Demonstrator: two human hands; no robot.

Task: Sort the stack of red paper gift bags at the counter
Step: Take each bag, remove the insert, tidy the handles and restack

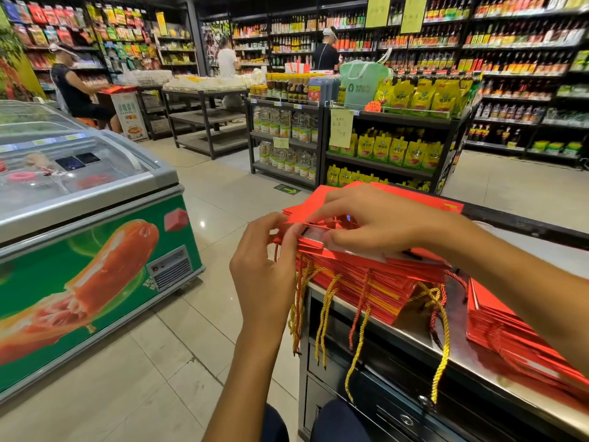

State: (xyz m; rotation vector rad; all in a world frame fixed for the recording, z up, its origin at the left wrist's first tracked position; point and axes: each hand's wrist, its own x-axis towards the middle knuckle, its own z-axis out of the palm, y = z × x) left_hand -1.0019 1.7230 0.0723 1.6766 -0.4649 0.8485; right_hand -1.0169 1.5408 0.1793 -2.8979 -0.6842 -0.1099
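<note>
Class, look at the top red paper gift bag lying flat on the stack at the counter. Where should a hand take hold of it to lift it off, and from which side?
Probably the near-left edge of the top red paper gift bag, approached from the counter's open front. The flat bag offers only thin edges, and this one overhangs the stack where the cord handles hang. The left hand and right hand already pinch there.
</note>
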